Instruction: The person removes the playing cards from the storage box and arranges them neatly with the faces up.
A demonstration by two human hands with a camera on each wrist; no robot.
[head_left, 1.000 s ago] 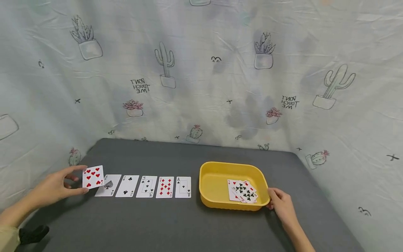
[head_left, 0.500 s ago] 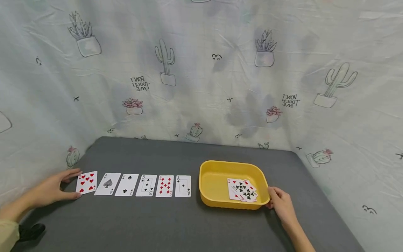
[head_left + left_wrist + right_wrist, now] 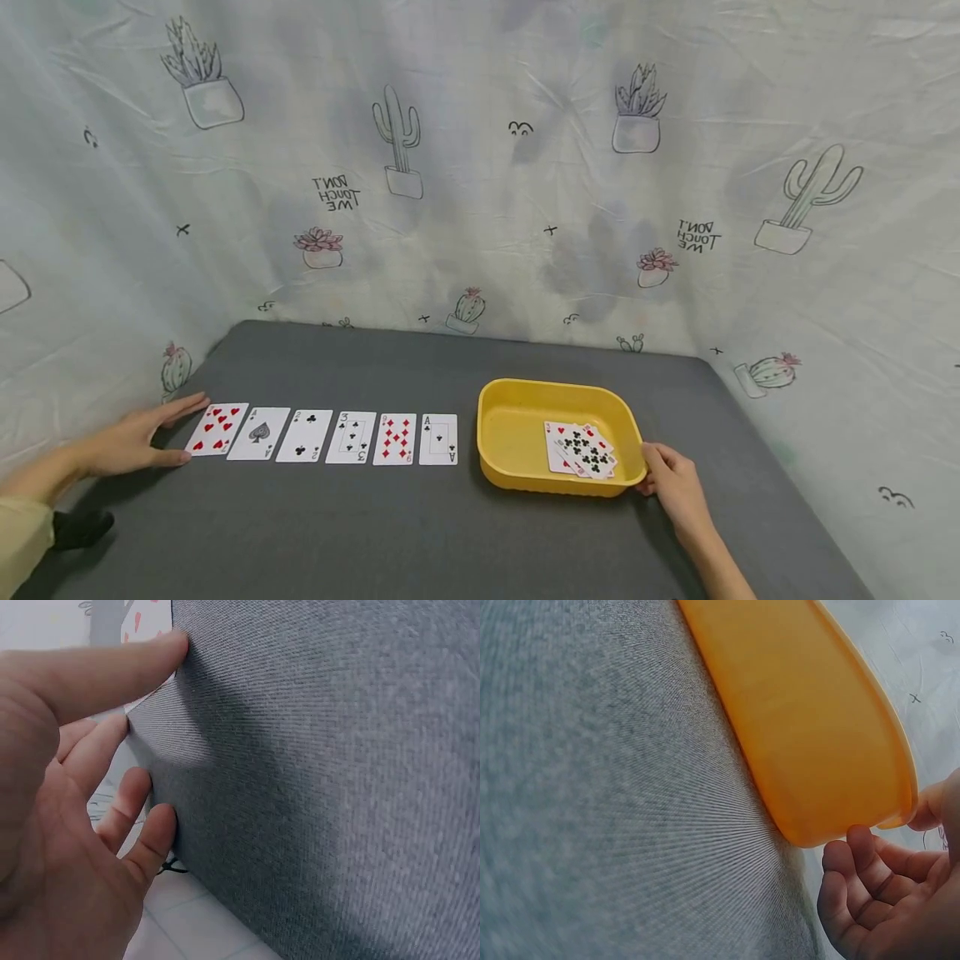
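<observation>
A seven of hearts point(image 3: 217, 430) lies flat on the dark grey table at the left end of a row of face-up playing cards. My left hand point(image 3: 135, 437) is beside it, thumb and forefinger stretched to its two left corners. In the left wrist view, the thumb point(image 3: 112, 675) reaches the near edge of the card point(image 3: 146, 621), and the other fingers are spread loosely. On the right, my right hand point(image 3: 675, 483) grips the near right corner of a yellow plastic tray point(image 3: 517, 477). Its curled fingers point(image 3: 862, 877) meet the tray wall point(image 3: 825, 735) from outside.
Rightward in the row come the ace of spades point(image 3: 258, 433), two of clubs point(image 3: 303, 436), three of clubs point(image 3: 351, 437), nine of diamonds point(image 3: 394, 439) and ace of clubs point(image 3: 438, 439). Overlapping cards point(image 3: 588, 454) lie inside the tray. A patterned curtain point(image 3: 480, 167) hangs behind the table.
My left hand brought the seven of hearts down from above the ace of spades to the table at its left, then straightened it in line. My right hand stays on the tray.
</observation>
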